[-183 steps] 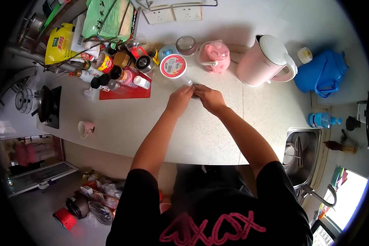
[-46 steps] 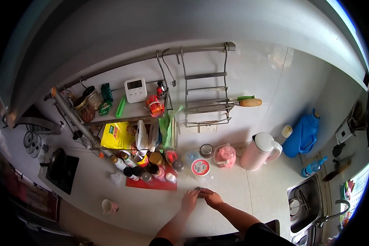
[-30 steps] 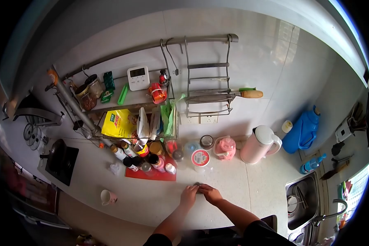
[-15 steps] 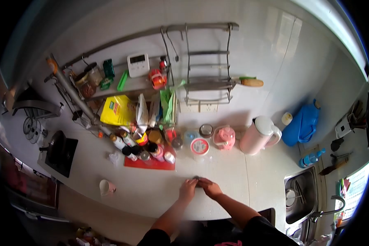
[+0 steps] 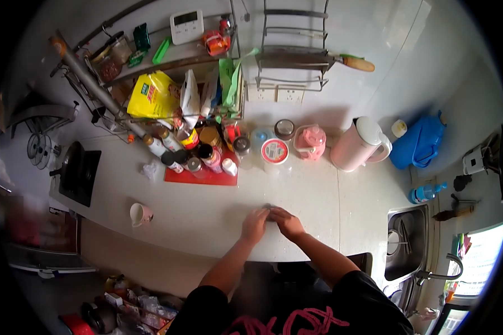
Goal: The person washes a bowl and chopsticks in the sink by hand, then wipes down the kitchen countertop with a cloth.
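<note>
My left hand and my right hand meet over the pale counter near its front edge, fingers curled in and closed. A small dark grey thing shows between the fingertips; most of it is hidden, and its kind cannot be made out. Beyond the hands stands a clear tub with a red-and-white lid. A paper cup rests on the counter to the left of my left hand.
Several sauce bottles and jars crowd a red board. Along the wall stand a pink jug, a pale pink kettle and a blue container. A sink lies at right, a black pan at far left.
The view has tipped downward, so the counter sits higher and more of the black shirt shows. Both hands stay together at about the same spot on the counter.
</note>
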The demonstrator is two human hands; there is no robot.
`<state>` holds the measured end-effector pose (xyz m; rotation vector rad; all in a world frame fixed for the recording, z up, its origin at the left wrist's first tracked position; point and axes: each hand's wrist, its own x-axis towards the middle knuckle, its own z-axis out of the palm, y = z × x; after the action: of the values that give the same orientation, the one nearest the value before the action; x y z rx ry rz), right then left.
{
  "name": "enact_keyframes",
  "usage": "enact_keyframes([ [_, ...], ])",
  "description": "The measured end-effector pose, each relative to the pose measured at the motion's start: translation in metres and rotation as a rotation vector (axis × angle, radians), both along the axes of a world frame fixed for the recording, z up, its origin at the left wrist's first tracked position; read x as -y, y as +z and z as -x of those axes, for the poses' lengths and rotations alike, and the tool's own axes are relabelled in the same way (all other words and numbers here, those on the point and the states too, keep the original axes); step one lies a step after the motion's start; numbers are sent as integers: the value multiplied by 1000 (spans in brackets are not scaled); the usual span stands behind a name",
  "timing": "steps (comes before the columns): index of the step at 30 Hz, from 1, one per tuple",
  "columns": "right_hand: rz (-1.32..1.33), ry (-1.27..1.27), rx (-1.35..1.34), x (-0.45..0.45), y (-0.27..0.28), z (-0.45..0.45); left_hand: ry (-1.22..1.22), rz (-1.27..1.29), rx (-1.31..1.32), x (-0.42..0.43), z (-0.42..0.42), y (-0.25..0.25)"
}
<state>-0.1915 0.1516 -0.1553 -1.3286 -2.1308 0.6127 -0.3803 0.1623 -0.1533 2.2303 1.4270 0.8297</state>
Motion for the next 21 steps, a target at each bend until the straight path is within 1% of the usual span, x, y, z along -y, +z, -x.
enact_keyframes([
  [2,53,16,24,8,7,1,-3,-15,13,9,1,-7],
  [5,29,31,24,24,11,3,-17,-20,38,24,7,-14],
  [9,-12,22,58,49,12,4,-41,27,54,47,10,-4],
  [11,7,31,61,62,15,4,-60,31,81,57,12,-6],
  [14,6,41,71,76,10,5,-77,44,66,73,16,0],
  [17,38,56,79,94,2,4,-80,57,64,87,18,-5],
  [21,38,96,72,108,4,4,-92,96,32,103,24,0],
])
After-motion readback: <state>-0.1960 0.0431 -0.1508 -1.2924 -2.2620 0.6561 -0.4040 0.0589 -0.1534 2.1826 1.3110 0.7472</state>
